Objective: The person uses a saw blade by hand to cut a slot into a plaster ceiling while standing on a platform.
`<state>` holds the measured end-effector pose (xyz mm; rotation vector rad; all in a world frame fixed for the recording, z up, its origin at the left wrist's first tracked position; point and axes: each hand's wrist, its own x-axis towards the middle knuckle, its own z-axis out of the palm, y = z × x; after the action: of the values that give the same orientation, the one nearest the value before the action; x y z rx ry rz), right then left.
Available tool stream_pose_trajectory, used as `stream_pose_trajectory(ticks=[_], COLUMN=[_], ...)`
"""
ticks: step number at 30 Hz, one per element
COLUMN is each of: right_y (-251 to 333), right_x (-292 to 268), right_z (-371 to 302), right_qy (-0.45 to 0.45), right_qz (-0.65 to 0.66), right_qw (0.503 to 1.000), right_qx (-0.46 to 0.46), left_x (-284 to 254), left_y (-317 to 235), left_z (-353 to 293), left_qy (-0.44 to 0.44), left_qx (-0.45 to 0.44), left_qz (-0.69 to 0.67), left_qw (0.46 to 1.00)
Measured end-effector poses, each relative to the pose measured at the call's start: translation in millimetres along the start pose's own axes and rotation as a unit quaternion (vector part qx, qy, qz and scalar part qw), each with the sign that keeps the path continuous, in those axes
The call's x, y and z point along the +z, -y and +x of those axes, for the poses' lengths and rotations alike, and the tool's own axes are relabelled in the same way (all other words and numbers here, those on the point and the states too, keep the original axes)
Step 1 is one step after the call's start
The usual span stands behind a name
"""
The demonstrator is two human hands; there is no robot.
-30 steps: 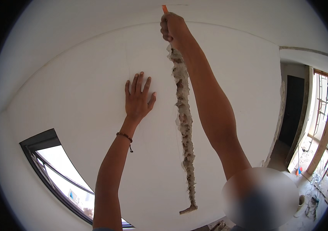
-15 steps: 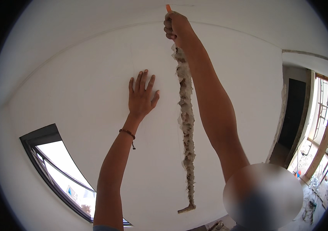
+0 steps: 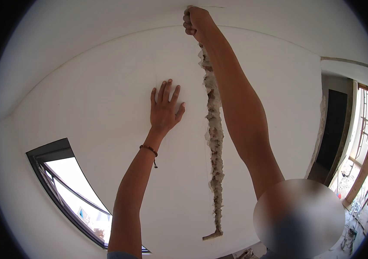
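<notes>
My right hand (image 3: 195,20) is raised high, closed in a fist at the top of the white wall (image 3: 93,103), close to the ceiling line. An orange stick-like thing stuck out above this fist half a second ago; at this moment the hand hides it, and its kind cannot be made out. Just below the fist, a rough chiselled groove (image 3: 215,129) runs down the wall, baring grey and brown material. My left hand (image 3: 164,113) lies flat against the wall, left of the groove, fingers spread and holding nothing. A beaded bracelet (image 3: 148,150) circles that wrist.
A dark-framed window (image 3: 50,151) stands at the lower left. On the right are a dark doorway (image 3: 333,125) and a wooden post (image 3: 367,151) beside a barred opening, with cables and debris (image 3: 348,237) below. A blurred patch (image 3: 298,220) covers the lower right.
My right fist has risen slightly, and the orange end above it has gone from sight. The whole view has shifted a little; my left hand stays flat on the wall.
</notes>
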<state>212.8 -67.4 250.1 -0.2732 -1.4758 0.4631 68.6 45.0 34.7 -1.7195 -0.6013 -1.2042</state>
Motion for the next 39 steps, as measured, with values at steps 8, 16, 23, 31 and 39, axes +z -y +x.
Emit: stream_pose_trajectory(ticks=[8,16,23,31,39], right_y=[-40,-11,-47,-18,-61], right_x=[2,2,8,21,32], right_z=[-119,-12,-125,-29,-123], right_qy=[-0.005,0.023,-0.011,-0.008,-0.032], right_qz=[-0.011,-0.003,0.003,-0.016,0.036], right_qw=[0.998,1.000,0.999,1.000,0.998], right_qx=[0.067,-0.007,0.037,-0.007,0.033], left_x=[-9,2,-9,0,-9], left_y=[20,3,20,9,17], left_z=[-10,-2,-9,-3,-7], left_qy=[0.006,-0.008,-0.004,-0.003,0.016], left_qx=[-0.006,0.004,-0.004,0.001,-0.005], left_qz=[0.029,0.013,0.035,0.005,0.027], left_qw=[1.000,1.000,0.999,1.000,0.999])
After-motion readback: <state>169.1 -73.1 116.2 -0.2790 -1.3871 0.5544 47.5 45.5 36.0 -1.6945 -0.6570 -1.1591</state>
